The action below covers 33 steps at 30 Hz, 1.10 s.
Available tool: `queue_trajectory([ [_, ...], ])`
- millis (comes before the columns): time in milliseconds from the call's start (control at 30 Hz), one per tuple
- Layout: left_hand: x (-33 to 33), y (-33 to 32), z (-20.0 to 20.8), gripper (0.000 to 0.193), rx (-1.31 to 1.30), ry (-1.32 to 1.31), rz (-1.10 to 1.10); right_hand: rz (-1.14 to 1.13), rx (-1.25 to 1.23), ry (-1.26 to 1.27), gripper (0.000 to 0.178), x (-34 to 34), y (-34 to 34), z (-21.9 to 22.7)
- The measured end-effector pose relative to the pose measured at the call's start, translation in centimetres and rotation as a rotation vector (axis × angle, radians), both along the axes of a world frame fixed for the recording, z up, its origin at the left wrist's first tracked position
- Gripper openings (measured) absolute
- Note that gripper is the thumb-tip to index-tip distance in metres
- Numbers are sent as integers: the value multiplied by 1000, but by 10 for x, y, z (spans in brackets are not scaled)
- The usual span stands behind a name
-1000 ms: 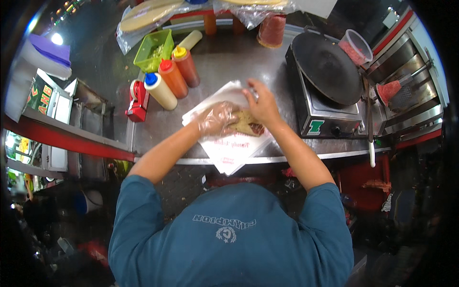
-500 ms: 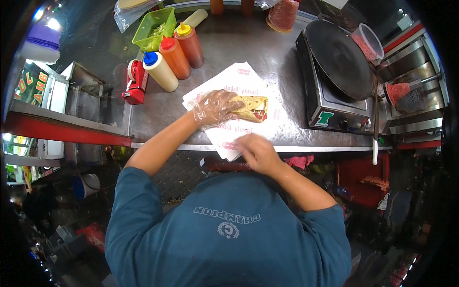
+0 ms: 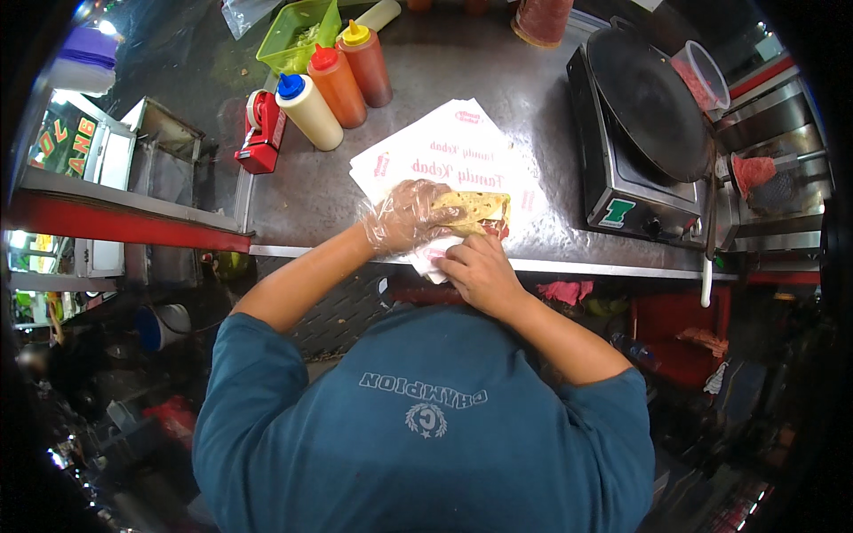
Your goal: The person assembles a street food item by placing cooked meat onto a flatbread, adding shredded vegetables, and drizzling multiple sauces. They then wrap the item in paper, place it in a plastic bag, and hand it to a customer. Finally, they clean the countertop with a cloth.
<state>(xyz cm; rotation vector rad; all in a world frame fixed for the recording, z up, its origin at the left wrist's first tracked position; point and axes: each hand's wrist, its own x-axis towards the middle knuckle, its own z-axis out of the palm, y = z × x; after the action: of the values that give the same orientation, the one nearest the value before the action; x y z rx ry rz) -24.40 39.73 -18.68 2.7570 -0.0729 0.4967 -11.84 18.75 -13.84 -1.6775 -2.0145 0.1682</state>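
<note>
My left hand [image 3: 409, 213], in a clear plastic glove, grips a rolled flatbread wrap [image 3: 475, 211]. Red and white filling shows at the wrap's right end. Beneath it lie sheets of white wrapping paper [image 3: 462, 133] with pink print. My bare right hand [image 3: 484, 274] is at the counter's near edge, just below the wrap. Its fingers are curled and pinch the near part of the paper; the fingertips are partly hidden.
Squeeze bottles with blue [image 3: 308, 111], red [image 3: 338, 87] and yellow [image 3: 366, 64] caps stand left of the paper, beside a red tape dispenser [image 3: 260, 133] and green tub [image 3: 298, 35]. At right, a black pan [image 3: 644, 102] sits on a gas stove [image 3: 622, 195].
My right hand has moved up from the paper's near corner to just below the wrap. The wrap and left hand have come closer to the counter's near edge.
</note>
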Motion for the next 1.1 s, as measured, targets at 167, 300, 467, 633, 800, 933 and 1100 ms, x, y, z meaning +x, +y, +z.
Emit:
queue_trajectory([
  [167, -4, -3, -1, 46, 25, -149, -10, 10, 34, -39, 22, 4, 4, -3],
  [300, -7, 1, -2, 48, 37, -25, -60, -61, 26, 16, 19, 3, 10, 9],
  [467, -17, 8, 14, 55, -113, 26, -118, -228, 207, 104, 10, 3, 18, 7],
  [633, 26, 13, 39, 52, -365, 483, 277, -359, -82, 61, 10, 58, 79, 24],
  [800, 67, 42, 39, 58, -244, 652, 332, -202, -314, -272, 21, 56, 94, 50],
  [933, 70, 40, 32, 52, -171, 453, 385, -95, -200, -587, 30, 49, 79, 25],
  [1100, 37, 23, 26, 41, 163, -33, 199, -89, -467, -175, 27, 101, 115, 25],
])
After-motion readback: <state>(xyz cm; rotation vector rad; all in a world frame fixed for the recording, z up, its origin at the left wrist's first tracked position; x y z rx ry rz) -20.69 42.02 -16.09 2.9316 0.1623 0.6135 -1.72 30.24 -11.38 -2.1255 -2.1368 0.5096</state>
